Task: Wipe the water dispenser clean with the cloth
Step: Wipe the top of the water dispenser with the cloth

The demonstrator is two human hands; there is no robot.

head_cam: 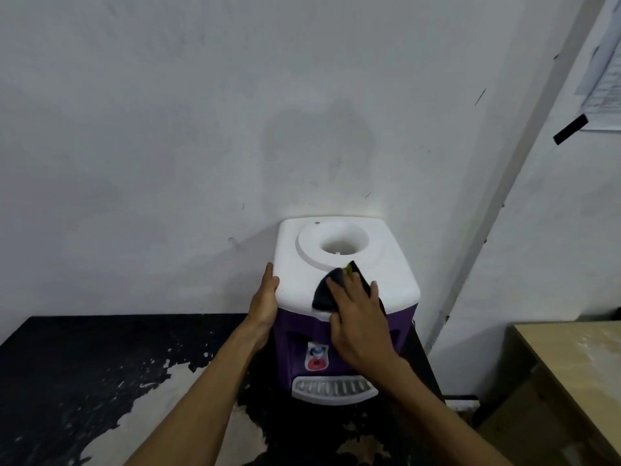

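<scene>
Under the spread, flat fingers of our right hand (359, 317), a dark cloth (322, 294) with a yellow patch lies pressed on the front edge of the water dispenser's (396, 280) smooth white top. Our left hand (265, 297) rests with its fingers straight along the left rim. Beyond the fingertips a wall stands close. The print on the taped paper (605, 79) is too blurred to read.
</scene>
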